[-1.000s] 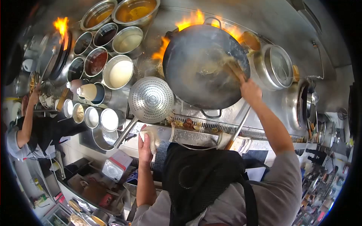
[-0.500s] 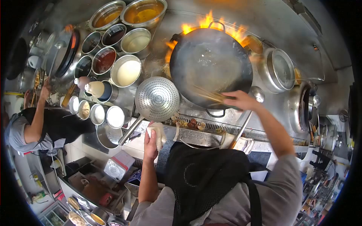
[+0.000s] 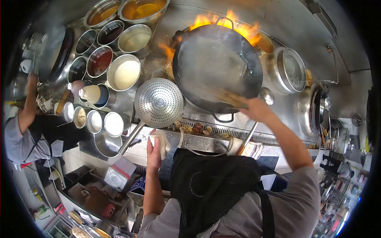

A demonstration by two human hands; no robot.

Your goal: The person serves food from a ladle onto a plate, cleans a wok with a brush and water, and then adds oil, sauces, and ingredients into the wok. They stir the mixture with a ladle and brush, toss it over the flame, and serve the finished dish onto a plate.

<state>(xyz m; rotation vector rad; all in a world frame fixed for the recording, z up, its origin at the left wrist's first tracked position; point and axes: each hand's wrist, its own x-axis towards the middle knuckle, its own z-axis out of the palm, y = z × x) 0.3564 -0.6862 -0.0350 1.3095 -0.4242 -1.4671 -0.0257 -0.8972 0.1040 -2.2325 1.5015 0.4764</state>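
My right hand (image 3: 257, 110) is closed around a bamboo wok brush (image 3: 230, 99), its bristles blurred and inside the near side of a large black wok (image 3: 206, 49). Steam or smoke hangs over the wok, and what lies in its bottom is hard to make out. Flames (image 3: 248, 33) rise behind its far rim. Lower down, my left hand (image 3: 153, 155) grips a folded white cloth (image 3: 162, 143). A perforated metal strainer (image 3: 158, 102) rests left of the wok, with its handle pointing toward my left side. Beyond my right wrist lies a ladle (image 3: 266, 96).
Metal pots of sauces and liquids, including a white one (image 3: 124, 75), crowd the left counter beside a squeeze bottle (image 3: 90, 94). Food scraps (image 3: 197, 127) lie along the drain grate. Metal pots (image 3: 293, 70) stand at right. Another person's arm (image 3: 28, 103) reaches over the far left.
The brush has shifted within the wok and is now blurred by motion. The view has moved slightly, and the other person's arm has moved further left. My left hand still grips the cloth.
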